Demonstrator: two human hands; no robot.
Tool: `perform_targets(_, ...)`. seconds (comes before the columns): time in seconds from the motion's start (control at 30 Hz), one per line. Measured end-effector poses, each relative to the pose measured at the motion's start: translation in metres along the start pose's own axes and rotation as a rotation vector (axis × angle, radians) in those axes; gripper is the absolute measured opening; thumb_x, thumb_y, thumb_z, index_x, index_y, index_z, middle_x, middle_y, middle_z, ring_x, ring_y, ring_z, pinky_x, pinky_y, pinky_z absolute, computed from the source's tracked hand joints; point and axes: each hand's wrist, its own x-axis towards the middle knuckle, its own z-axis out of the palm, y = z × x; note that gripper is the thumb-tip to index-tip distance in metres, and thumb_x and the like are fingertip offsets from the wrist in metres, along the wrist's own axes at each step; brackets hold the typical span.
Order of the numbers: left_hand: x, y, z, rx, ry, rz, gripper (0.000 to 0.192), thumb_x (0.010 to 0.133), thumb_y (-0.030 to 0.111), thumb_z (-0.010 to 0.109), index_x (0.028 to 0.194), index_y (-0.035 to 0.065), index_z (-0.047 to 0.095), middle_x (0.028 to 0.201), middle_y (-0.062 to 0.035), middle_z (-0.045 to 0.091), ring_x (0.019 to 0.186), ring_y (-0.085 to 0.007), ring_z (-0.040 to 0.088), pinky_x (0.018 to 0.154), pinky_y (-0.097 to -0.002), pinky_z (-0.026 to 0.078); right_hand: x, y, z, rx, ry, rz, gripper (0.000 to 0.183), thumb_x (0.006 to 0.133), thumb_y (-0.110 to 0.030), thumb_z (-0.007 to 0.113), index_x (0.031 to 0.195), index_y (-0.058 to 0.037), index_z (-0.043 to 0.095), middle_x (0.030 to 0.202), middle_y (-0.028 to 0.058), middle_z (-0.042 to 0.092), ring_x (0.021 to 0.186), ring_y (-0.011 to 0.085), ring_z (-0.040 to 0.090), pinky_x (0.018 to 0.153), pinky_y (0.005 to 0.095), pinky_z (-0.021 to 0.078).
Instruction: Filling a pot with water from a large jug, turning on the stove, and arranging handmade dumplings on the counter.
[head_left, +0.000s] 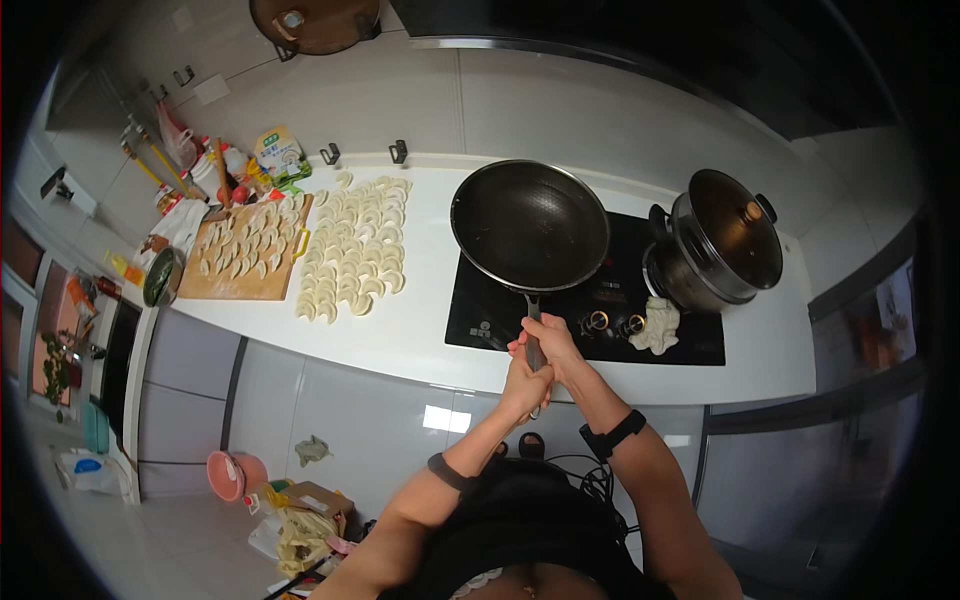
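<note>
Both hands grip the long handle of a dark frying pan (529, 225). My right hand (555, 339) wraps it close to the pan, and my left hand (527, 381) holds it lower, towards my body. Some brownish specks show on the pan's textured inner surface. The pan is over the left part of a black cooktop (480, 315); whether it rests there or is lifted, I cannot tell. Right of it stands a steel steamer pot (694, 277) under a glass lid (739, 229). A crumpled pale cloth (657, 327) lies by the cooktop's knobs.
Rows of dumplings (352, 247) cover the white counter (431, 195) on the left. More lie on a wooden cutting board (232, 289), beside a bowl of greens (161, 277). Bottles and packages (279, 154) crowd the back corner. A pink bucket (236, 476) and cables (596, 487) are on the floor.
</note>
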Motion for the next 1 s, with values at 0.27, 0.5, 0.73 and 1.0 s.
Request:
perform_targets(0.27, -0.004, 0.003, 0.012, -0.012, 0.008, -0.025, 0.018, 0.071, -0.002, 0.043, 0.088, 0.0027, 0.037, 0.045, -0.0045, 0.041, 0.030, -0.0122, 0.037, 0.028, -0.0238, 0.029, 0.001, -0.002, -0.009, -0.045, 0.039, -0.003, 0.013, 0.083, -0.013, 0.048, 0.079, -0.0010, 0.043, 0.063, 0.0099, 0.051, 0.056, 0.0206, 0.057, 0.051, 0.0316, 0.0487)
perform_targets(0.5, 0.000, -0.007, 0.031, 0.038, 0.081, -0.021, 0.028, 0.072, -0.001, 0.044, 0.099, 0.0015, 0.035, 0.045, -0.0041, 0.041, 0.030, -0.0116, 0.036, 0.028, -0.0235, 0.029, 0.000, -0.009, -0.026, -0.083, -0.050, -0.006, 0.015, 0.083, -0.013, 0.048, 0.079, -0.0003, 0.042, 0.062, 0.0105, 0.051, 0.054, 0.0218, 0.058, 0.048, 0.0321, 0.0481)
perform_targets(0.73, -0.004, -0.002, 0.028, 0.096, 0.125, -0.068, 0.066, 0.072, 0.000, 0.045, 0.130, 0.0050, 0.013, 0.045, -0.0032, 0.040, 0.030, -0.0110, 0.036, 0.029, -0.0238, 0.029, 0.004, -0.004, -0.024, -0.050, -0.076, -0.004, 0.014, 0.084, -0.012, 0.046, 0.076, -0.0018, 0.043, 0.061, 0.0083, 0.049, 0.053, 0.0208, 0.056, 0.048, 0.0311, 0.0493)
perform_targets(1.0, 0.005, -0.011, 0.011, 0.246, 0.039, -0.021, 0.073, 0.076, 0.021, 0.055, 0.133, 0.0071, 0.010, 0.064, -0.0057, 0.048, 0.042, -0.0120, 0.045, 0.036, -0.0229, 0.037, 0.016, -0.006, -0.035, -0.051, -0.218, -0.043, 0.015, 0.082, -0.013, 0.051, 0.072, -0.0008, 0.050, 0.060, 0.0097, 0.054, 0.056, 0.0226, 0.058, 0.057, 0.0341, 0.0502)
